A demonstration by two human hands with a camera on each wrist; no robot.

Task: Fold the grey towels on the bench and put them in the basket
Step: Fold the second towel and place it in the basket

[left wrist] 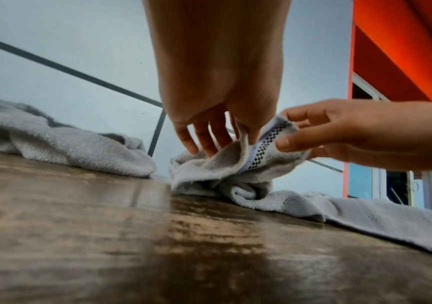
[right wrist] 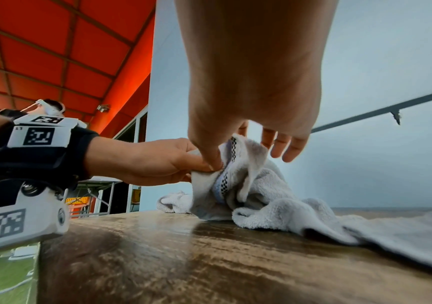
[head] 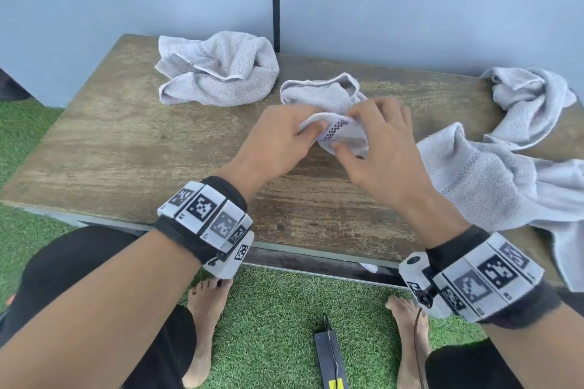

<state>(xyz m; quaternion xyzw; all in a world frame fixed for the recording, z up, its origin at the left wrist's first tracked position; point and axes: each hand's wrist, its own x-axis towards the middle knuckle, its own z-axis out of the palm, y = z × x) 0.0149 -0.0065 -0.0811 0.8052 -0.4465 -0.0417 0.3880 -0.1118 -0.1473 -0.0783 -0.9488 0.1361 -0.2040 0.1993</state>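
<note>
A crumpled grey towel [head: 319, 95] [left wrist: 209, 170] [right wrist: 261, 195] with a checkered band lies mid-bench. My left hand [head: 284, 133] [left wrist: 222, 127] [right wrist: 158, 162] pinches its raised edge from the left. My right hand [head: 376, 136] [left wrist: 339, 139] [right wrist: 235, 144] pinches the same edge beside the band, thumb underneath, its other fingers spread. Three more crumpled grey towels lie on the bench [head: 132, 142]: one at the back left [head: 221, 73] [left wrist: 67, 148], one at the back right [head: 534, 98], one at the right edge [head: 499, 186], hanging over the front. No basket is in view.
The wooden bench stands against a pale blue wall [head: 410, 9]. Green artificial turf [head: 284, 309] lies below, with my bare feet and a dark flat device [head: 330, 360] on it. An orange awning [right wrist: 54, 51] is overhead.
</note>
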